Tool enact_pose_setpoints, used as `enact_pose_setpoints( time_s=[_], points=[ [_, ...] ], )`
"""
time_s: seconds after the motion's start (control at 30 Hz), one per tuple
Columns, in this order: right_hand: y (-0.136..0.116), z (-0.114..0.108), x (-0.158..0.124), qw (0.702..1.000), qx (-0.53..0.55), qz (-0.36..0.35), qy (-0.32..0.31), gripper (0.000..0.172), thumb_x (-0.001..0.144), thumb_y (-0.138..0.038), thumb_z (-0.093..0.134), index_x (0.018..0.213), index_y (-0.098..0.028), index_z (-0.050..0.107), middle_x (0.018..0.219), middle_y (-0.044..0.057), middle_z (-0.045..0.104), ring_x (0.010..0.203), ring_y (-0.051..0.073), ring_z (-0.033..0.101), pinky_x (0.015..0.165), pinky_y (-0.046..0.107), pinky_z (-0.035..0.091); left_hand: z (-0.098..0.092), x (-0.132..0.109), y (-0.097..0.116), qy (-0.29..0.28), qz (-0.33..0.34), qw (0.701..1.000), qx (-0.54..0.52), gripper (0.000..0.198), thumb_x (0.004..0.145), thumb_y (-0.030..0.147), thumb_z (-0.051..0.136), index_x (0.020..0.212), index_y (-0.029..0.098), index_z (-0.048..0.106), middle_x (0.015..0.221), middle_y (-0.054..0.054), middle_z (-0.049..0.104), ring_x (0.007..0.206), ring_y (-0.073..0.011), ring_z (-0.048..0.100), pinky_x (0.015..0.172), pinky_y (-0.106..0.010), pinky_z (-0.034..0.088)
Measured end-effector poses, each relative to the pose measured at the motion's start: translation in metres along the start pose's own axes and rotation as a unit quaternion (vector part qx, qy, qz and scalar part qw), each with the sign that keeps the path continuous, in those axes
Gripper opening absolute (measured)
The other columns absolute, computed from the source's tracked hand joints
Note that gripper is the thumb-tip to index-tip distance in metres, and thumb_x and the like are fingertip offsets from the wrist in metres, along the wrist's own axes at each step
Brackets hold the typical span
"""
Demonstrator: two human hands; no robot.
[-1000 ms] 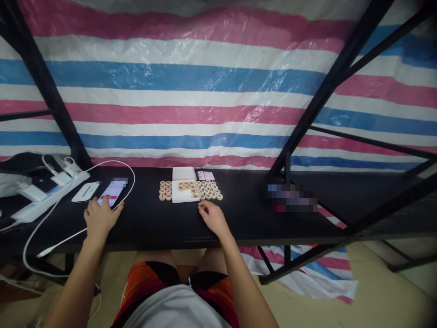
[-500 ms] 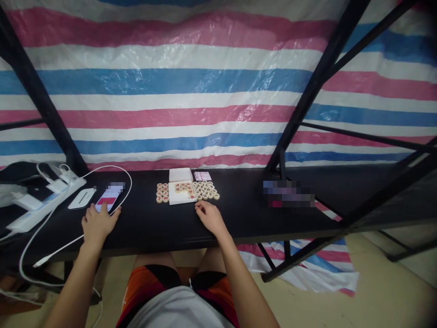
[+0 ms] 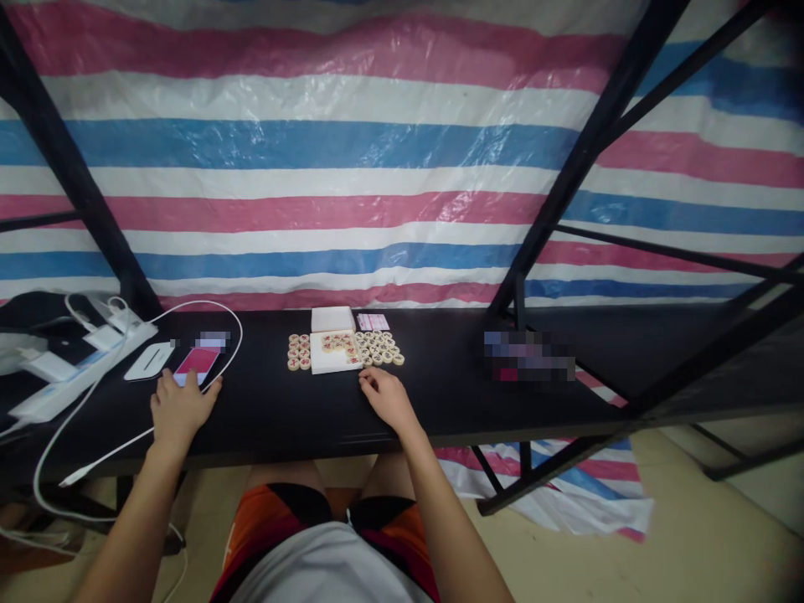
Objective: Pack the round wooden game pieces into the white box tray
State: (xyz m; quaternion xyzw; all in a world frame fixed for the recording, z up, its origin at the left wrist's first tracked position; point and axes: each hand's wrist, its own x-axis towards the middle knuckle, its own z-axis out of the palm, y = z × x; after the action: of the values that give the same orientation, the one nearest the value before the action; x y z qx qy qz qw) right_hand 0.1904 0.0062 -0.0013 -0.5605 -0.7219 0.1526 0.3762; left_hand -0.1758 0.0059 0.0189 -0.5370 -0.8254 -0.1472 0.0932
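Observation:
My left hand (image 3: 181, 408) lies spread at the near end of a smartphone (image 3: 199, 362), its fingertips touching the lower screen. My right hand (image 3: 384, 394) rests on the black table with its fingers curled; whether anything is in them is hidden. Just beyond it is an open white box (image 3: 323, 364) holding several red-marked Chinese chess pieces, its lid part (image 3: 332, 320) folded back behind. Red-marked chess pieces (image 3: 299, 352) stand in two columns to the left of the box. Dark-marked chess pieces (image 3: 380, 348) are gathered on its right.
A white rectangular device (image 3: 149, 362) lies left of the phone. A white power strip (image 3: 81, 377) with chargers and a looping white cable (image 3: 113, 452) fill the left end. Small pink cards (image 3: 373, 322) lie behind the pieces. A blurred-out object (image 3: 528, 356) sits at right, near black metal posts (image 3: 565, 184).
The phone's screen content has changed, with a larger red area now. Both hands keep nearly the same places. The whole view has shifted very slightly.

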Motion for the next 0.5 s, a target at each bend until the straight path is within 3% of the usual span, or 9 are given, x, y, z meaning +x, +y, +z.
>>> enact_pose_setpoints(
  time_s=[0.5],
  points=[
    [-0.0022, -0.0007, -0.0018, 1.0, -0.019, 0.004, -0.003, 0.021, 0.086, -0.023, 0.046, 0.093, -0.02, 0.065, 0.084, 0.003, 0.067, 0.077, 0.016, 0.061, 0.072, 0.025, 0.042, -0.0031, -0.0042, 0.0022, 0.001, 0.008, 1.0, 0.001, 0.067, 0.087, 0.052, 0.037, 0.134, 0.004, 0.046, 0.145, -0.029, 0.028, 0.135, -0.0423, 0.025, 0.106, -0.053, 0.027]
  ],
)
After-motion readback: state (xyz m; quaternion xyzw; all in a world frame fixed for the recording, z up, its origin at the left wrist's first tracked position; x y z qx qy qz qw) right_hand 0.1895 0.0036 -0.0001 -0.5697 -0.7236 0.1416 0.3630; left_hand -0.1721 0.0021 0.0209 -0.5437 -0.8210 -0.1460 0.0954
